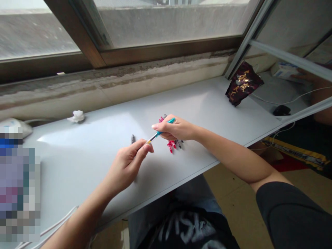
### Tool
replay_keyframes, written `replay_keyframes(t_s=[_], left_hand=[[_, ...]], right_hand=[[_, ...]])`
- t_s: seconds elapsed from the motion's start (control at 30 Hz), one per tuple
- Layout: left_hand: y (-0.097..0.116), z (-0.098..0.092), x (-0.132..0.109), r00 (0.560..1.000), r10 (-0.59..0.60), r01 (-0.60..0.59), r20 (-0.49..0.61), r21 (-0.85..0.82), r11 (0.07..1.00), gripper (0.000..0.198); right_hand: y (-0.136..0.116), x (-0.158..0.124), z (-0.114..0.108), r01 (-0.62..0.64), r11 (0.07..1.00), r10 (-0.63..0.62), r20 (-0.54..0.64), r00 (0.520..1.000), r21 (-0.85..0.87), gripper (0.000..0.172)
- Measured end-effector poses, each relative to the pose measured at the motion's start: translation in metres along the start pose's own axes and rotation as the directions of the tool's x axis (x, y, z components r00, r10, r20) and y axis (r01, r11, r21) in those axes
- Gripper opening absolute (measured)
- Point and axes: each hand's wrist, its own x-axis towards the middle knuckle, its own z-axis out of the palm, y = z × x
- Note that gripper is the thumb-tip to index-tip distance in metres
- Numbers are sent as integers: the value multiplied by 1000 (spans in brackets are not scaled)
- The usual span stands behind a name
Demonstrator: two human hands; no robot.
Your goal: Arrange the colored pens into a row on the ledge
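Note:
My left hand (pixel 132 157) is closed in a pinch on the lower end of a teal pen (pixel 158 133). My right hand (pixel 175 128) grips the pen's upper teal part, with the thumb stretched along it. Between the two hands a slim shaft shows, silver and dark with a yellow bit near my left fingertips; whether it is one piece or separate parts I cannot tell. Beneath my right hand lies a group of red and black pens (pixel 171 145), partly hidden by it. A dark grey pen (pixel 133 139) lies just behind my left hand.
A crumpled white tissue (pixel 77 116) lies at the wall side of the white desk (pixel 85 152). On the right stands a dark snack bag (pixel 243 83) by a metal frame (pixel 293 59). White cables (pixel 55 224) and a blurred-out object (pixel 19 193) are at left.

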Motion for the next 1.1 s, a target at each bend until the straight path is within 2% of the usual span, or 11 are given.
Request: replay_keyframes(t_s=[0.1, 0.17, 0.3, 0.43, 0.53, 0.57, 0.63, 0.73, 0.8, 0.9, 1.1], left_hand=[[-2, -1, 1, 948, -71, 175, 309, -325, 929, 65], [-3, -2, 3, 929, -83, 234, 360, -400, 886, 67], [-7, -10, 4, 976, -90, 158, 198, -360, 919, 66], [-8, -19, 3, 997, -67, 70, 40, -68, 995, 62], [-7, -20, 2, 998, -36, 42, -44, 133, 990, 56], [-7, -20, 2, 998, -31, 41, -60, 179, 983, 54], [-8, -18, 2, 997, -15, 34, -82, 235, 971, 51], [-8, -17, 3, 996, 17, 6, -86, 260, 966, 48], [-8, -17, 4, 996, 26, -2, -86, 268, 964, 46], [-8, -17, 5, 994, 19, 9, -104, 263, 965, 47], [-13, -16, 6, 995, 29, -6, -98, 232, 973, 47]], right_hand=[[-10, -6, -4, 32, 995, -19, 131, 991, -96, 61], [-16, -10, -8, 64, 978, -32, 162, 986, -197, 54], [-20, -13, -18, 82, 943, -50, 107, 993, -323, 37], [-17, -14, -26, 1, 917, -12, -27, 1000, -399, 51], [-19, -15, -27, 43, 894, -75, -54, 996, -447, 26], [-21, -15, -27, 55, 887, -91, -56, 994, -459, 34], [-23, -16, -27, 22, 879, -66, -75, 995, -476, 42], [-25, -16, -26, -53, 848, -2, -105, 994, -527, 29], [-25, -16, -25, -26, 833, -38, -104, 994, -553, 21], [-24, -16, -25, -12, 843, -70, -132, 989, -538, 38], [-20, -13, -27, 20, 898, -113, -186, 976, -439, 22]])
